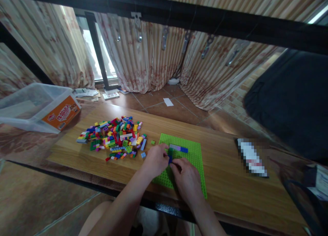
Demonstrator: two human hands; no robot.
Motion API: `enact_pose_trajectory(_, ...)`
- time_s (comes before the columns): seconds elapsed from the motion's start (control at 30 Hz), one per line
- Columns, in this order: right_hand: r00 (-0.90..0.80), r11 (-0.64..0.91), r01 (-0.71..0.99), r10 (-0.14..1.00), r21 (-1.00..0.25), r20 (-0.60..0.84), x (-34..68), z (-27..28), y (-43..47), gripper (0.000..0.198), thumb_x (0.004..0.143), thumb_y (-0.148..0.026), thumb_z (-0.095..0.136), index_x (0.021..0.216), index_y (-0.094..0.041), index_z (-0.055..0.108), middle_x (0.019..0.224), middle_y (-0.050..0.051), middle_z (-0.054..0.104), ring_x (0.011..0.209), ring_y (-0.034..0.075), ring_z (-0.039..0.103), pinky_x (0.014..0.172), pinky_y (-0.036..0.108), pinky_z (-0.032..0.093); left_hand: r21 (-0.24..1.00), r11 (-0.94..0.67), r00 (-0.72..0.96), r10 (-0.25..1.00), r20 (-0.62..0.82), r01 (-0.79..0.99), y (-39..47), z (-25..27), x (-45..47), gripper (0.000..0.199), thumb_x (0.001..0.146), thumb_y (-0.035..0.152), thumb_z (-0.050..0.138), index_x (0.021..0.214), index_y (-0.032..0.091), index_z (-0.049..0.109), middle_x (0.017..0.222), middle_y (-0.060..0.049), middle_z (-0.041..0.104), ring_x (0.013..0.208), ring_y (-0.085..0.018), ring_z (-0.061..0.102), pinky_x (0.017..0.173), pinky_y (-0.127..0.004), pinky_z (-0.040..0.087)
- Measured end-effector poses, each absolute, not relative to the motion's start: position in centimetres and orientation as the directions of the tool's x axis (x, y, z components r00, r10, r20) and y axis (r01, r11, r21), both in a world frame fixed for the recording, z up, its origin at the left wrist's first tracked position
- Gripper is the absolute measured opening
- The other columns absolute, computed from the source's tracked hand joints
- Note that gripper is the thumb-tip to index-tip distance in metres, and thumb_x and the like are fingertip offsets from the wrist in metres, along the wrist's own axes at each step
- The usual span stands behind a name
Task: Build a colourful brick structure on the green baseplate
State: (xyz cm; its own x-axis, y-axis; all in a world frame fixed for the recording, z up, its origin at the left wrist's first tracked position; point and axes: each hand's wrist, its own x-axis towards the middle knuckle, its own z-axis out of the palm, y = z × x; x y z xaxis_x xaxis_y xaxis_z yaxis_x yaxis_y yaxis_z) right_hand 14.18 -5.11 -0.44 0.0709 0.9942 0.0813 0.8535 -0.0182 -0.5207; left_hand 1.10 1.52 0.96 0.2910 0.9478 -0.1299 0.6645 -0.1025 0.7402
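Note:
A bright green studded baseplate (197,154) lies on the wooden board, under both of my hands. Along its upper part runs a short row of bricks, greyish and lilac at the left and a blue brick (183,149) at the right end. My left hand (156,159) is closed, its fingertips at a dark blue brick (170,159) below a dark green one. My right hand (186,176) has its thumb and fingers bent in against the same dark blue brick from the right. The fingers partly cover the brick, and whether it sits on the studs is hidden.
A heap of mixed bricks (115,136) spreads left of the baseplate, with a few loose ones near my left hand. A clear plastic bin (36,107) with an orange label stands at far left. A pixelated flat object (252,158) lies at right on the wooden board (220,160).

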Motion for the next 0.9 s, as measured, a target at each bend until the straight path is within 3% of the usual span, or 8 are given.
enact_pose_trajectory(0.27,0.115,0.002,0.786,0.982,-0.619,0.150,13.8,-0.4,-5.3,0.028,0.086,-0.022,0.050,0.108,-0.020,0.067,0.095,0.006,0.068,0.084,0.020,0.063,0.076,0.032,0.046,0.746,-0.049,0.249,0.955,-0.159,0.664,1.9,0.9,1.3,0.038,0.070,0.008,0.058,0.106,0.015,0.068,0.081,-0.004,0.073,0.076,-0.017,0.067,0.069,-0.025,0.049)
enact_pose_trajectory(0.67,0.076,0.027,0.783,0.987,-0.622,0.139,13.6,-1.3,-5.3,0.021,0.090,-0.023,0.053,0.097,-0.022,0.073,0.083,0.005,0.063,0.076,0.019,0.058,0.070,0.030,0.043,0.741,0.036,0.210,0.949,-0.237,0.671,2.5,0.9,1.5,0.034,0.064,0.004,0.060,0.096,0.013,0.069,0.074,-0.003,0.071,0.067,-0.014,0.064,0.059,-0.021,0.044)
enact_pose_trajectory(0.9,0.086,0.061,0.822,0.970,-0.567,0.229,13.5,-3.0,-5.5,0.023,0.091,-0.025,0.053,0.097,-0.021,0.074,0.076,0.005,0.060,0.073,0.019,0.055,0.068,0.029,0.042,0.737,0.028,0.216,0.948,-0.234,0.676,2.6,1.1,1.5,0.025,0.062,0.003,0.062,0.084,0.013,0.068,0.067,-0.001,0.067,0.065,-0.014,0.062,0.056,-0.021,0.041)
